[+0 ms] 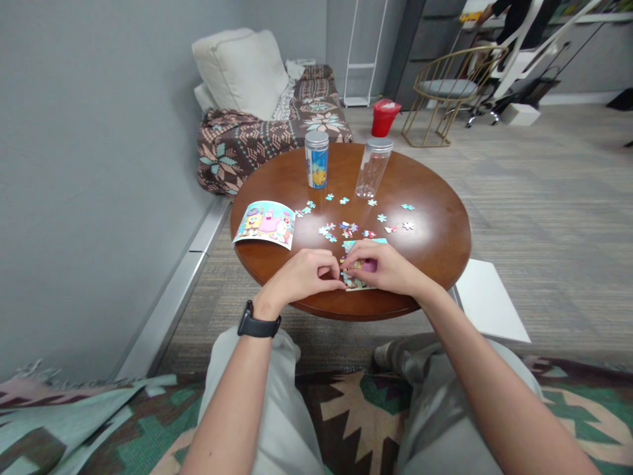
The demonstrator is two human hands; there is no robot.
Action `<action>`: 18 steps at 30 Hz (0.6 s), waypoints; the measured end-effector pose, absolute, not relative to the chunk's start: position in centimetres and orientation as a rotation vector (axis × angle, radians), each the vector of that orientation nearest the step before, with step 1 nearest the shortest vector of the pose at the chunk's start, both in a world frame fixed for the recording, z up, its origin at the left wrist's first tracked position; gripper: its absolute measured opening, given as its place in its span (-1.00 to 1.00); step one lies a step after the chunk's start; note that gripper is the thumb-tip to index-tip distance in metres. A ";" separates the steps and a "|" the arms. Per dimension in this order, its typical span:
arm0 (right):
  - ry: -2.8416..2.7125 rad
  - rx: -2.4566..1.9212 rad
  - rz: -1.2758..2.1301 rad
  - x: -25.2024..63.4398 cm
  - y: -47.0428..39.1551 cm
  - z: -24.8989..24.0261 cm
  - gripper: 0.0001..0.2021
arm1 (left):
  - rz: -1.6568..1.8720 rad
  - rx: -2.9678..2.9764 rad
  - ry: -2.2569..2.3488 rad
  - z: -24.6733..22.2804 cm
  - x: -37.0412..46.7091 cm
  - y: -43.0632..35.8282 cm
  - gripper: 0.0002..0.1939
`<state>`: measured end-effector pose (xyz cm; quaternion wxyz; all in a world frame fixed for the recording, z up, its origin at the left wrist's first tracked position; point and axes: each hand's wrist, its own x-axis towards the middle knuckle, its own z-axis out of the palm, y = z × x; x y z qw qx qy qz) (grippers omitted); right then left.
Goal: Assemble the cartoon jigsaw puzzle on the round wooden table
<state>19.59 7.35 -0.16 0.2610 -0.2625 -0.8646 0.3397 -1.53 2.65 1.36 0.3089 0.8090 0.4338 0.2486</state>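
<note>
A partly joined jigsaw puzzle lies near the front edge of the round table, largely covered by my right hand. The thumb and fingers of that hand pinch at a puzzle piece by the puzzle's left side. My left hand is curled, its thumb tip and fingertips close together at the puzzle's lower left edge; whatever they hold is hidden. Loose puzzle pieces are scattered just beyond both hands. To the left lies a curved picture sheet with cartoon figures in yellow and pink.
On the brown table stand a jar with a printed label and a clear jar, both with silver lids. More pieces lie at right. Beyond are a red bin, a gold-framed chair and another person.
</note>
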 end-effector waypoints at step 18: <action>-1.667 -0.839 1.254 20.0 8.4 -0.5 -0.79 | 0.629 2.270 1.283 1.2 -1.5 2.4 -0.46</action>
